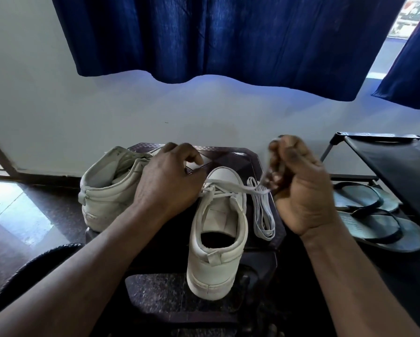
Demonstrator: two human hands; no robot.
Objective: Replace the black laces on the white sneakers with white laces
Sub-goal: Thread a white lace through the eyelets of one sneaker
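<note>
A white sneaker (216,242) stands heel toward me on a dark stool (252,156), with a white lace (228,188) threaded through its front eyelets. My right hand (299,188) grips one end of that lace and pulls it out to the right. My left hand (167,181) rests at the sneaker's left front with curled fingers that pinch the other lace end. A second white sneaker (106,190) lies on the stool's left side, partly behind my left hand. A bundled spare white lace (262,215) lies right of the near sneaker.
Dark flip-flops (374,215) sit on the floor at the right beneath a black rack (393,161). A white wall and a blue curtain (228,35) are behind the stool. A dark curved object (33,268) lies at the lower left on the tiled floor.
</note>
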